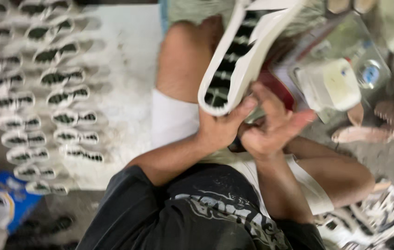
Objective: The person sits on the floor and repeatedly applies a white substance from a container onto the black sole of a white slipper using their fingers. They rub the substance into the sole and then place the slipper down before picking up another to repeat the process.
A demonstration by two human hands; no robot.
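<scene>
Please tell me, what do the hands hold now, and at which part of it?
The left hand holds a white shoe sole at its lower end, thumb along the edge. The right hand is beside it; its grip cannot be told.

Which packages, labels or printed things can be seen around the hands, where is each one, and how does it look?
Clear plastic container: upper right, beyond the hands; transparent, boxy, blurred.
Round label: on that container; small, blue and white.
White tub: against the container; rounded, cream-white.
Blue package: lower left on the floor; flat, blue with a white print.
Shirt print: bottom centre; white design on black cloth.
</scene>
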